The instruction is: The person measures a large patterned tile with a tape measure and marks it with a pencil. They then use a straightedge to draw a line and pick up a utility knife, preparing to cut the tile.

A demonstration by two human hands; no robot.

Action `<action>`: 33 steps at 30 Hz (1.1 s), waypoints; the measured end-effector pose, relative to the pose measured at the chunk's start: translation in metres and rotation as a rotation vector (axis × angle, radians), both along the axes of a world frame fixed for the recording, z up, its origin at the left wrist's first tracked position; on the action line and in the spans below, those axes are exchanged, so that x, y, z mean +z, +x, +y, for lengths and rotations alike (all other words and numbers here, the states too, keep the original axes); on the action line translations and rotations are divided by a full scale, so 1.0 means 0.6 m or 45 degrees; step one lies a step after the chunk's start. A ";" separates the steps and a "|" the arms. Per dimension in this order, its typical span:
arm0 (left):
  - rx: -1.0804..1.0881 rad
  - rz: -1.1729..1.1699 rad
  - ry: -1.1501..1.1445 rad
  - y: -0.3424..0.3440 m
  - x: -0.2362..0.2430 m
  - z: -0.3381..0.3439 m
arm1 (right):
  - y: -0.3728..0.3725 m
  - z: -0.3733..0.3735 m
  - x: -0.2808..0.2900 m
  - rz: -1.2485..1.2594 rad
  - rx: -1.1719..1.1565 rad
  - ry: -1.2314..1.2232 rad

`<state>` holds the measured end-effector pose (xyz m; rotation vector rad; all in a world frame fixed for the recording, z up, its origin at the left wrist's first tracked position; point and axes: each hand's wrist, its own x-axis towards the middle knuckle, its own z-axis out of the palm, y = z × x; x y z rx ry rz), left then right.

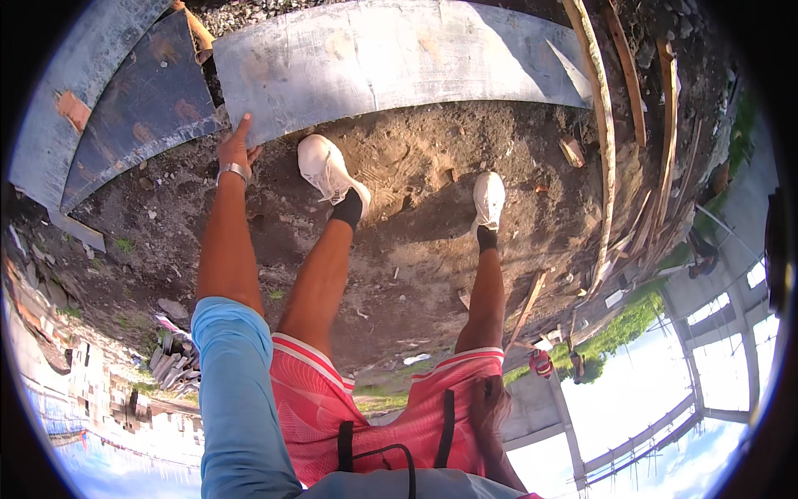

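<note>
A person in a light-blue sleeve point(237, 391) and red shorts point(312, 395) bends over rough ground point(391, 241), the left hand point(236, 151) at the near left corner of a long grey panel point(399, 66). The left fingers are clamped on that corner, one digit laid along the top face and others curled at the edge; a silvery band point(233, 172) circles the wrist. The panel stretches across the upper middle of the view, just ahead of two white shoes point(324, 166) planted apart on the dirt. A darker panel point(141, 108) lies just left of it, with a paler panel point(62, 116) farther left. The right hand point(490, 403) hangs in shadow against the shorts; whether its fingers are apart or together cannot be told. Wooden poles point(604, 141) line the right side, and a concrete frame point(694, 333) rises at lower right.
</note>
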<state>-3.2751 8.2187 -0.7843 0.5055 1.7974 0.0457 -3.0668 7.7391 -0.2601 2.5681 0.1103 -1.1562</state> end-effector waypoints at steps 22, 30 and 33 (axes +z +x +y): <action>-1.390 -0.373 1.226 0.310 1.366 -0.655 | -0.034 -0.543 0.262 -0.365 -1.173 0.943; -1.800 -0.329 1.733 0.435 1.486 -1.046 | -0.096 -1.072 0.290 -0.858 -1.794 1.046; -2.423 -0.111 1.596 0.534 1.538 -1.132 | -0.104 -1.244 0.340 -0.950 -1.980 0.821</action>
